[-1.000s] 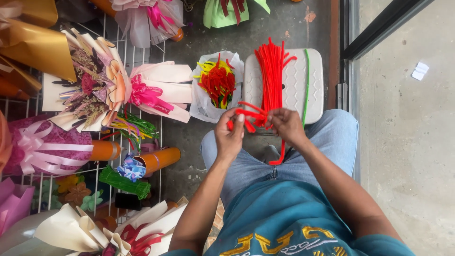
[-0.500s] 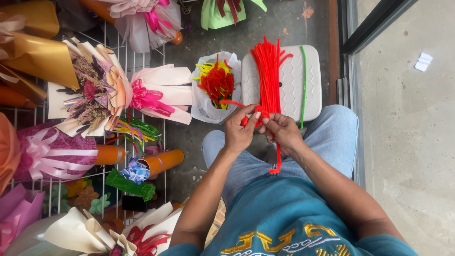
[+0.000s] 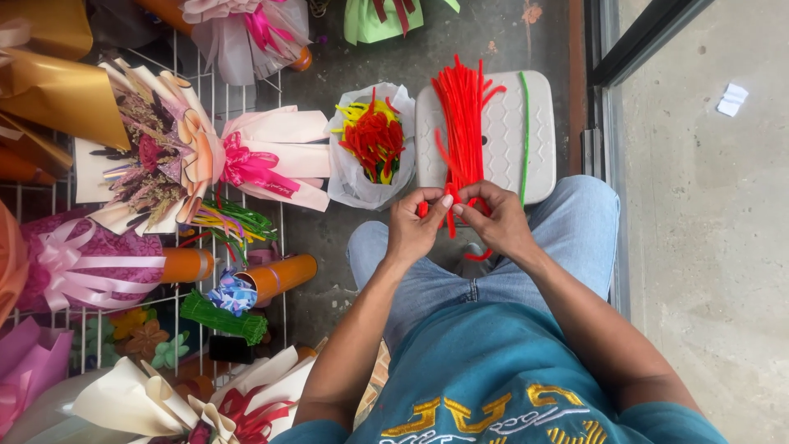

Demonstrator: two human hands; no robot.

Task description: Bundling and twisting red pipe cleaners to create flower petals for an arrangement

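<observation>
My left hand and my right hand meet above my knees, both pinching a bent red pipe cleaner whose loose end curls down under my right hand. Just beyond them a bundle of red pipe cleaners lies on a white plastic stool, with a single green one along its right side. To the left of the stool stands a white bag filled with red and yellow pipe cleaner pieces.
Wrapped bouquets with pink ribbons rest on a white wire rack at left, beside orange tubes and a green bundle. A door track and pale concrete floor run along the right.
My hands have drawn closer together and bent the red pipe cleaner into a tighter loop. The long tail that hung below my right hand now sits shorter.
</observation>
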